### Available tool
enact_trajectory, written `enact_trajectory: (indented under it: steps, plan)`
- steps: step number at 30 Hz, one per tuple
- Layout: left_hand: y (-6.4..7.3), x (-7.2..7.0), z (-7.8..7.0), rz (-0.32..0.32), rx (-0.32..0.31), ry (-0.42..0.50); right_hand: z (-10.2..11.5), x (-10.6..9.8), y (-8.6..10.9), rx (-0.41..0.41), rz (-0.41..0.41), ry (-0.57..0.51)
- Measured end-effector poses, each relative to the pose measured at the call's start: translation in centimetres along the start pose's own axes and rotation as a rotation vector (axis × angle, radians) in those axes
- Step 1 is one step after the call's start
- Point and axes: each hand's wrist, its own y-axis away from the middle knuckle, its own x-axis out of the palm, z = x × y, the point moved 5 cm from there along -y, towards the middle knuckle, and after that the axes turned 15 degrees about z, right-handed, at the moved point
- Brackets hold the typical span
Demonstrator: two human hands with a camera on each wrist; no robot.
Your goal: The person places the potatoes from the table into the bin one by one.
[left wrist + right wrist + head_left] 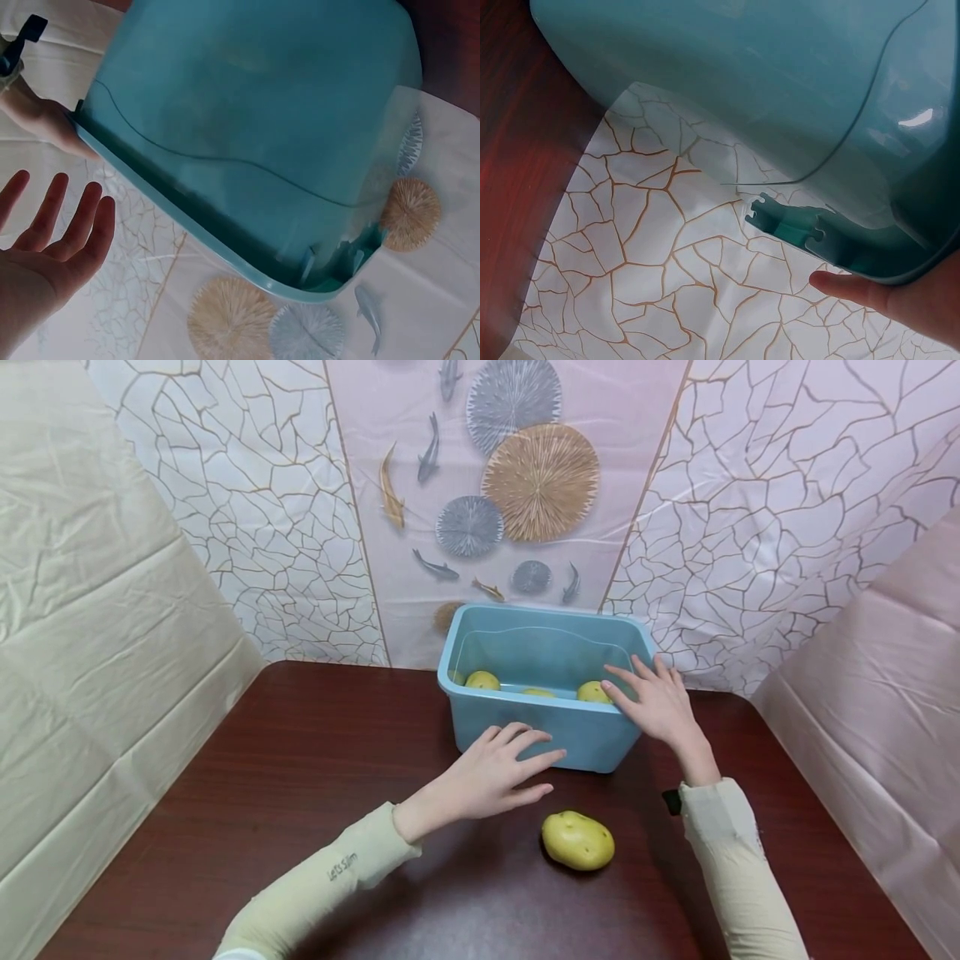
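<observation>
A light blue plastic bin (600, 735) stands at the back of the table with yellow potatoes inside, one potato (482, 680) at the left and another potato (592, 692) at the right. In front of the bin my left hand (491, 777) hovers with fingers spread and nothing in it; the left wrist view shows its fingers (75, 225) apart from the bin's wall. My right hand (660, 702) is over the bin's front right corner, fingers spread, thumb close to the rim. On the table, nearer to me, lies a single potato (577, 841).
The dark red-brown table (300, 760) carries the bin and the loose potato. Patterned cloth (285, 527) hangs behind it, and pale cloth walls (97, 693) rise along both sides.
</observation>
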Motion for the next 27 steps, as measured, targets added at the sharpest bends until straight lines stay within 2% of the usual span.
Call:
enact_trajectory:
  steps: [6, 18, 27]
  plan:
    - [0.2, 0.5, -0.9, -0.010, 0.038, 0.001, -0.2, 0.2, -0.1, 0.000, -0.011, -0.004]
    - [-0.1, 2.1, -2.3, 0.058, 0.074, -0.003, -0.1, 0.1, 0.0, -0.005, -0.017, -0.011]
    - [-0.6, 3.1, -3.1, 0.129, 0.075, -0.026, 0.0, 0.1, 0.0, -0.009, -0.026, -0.011]
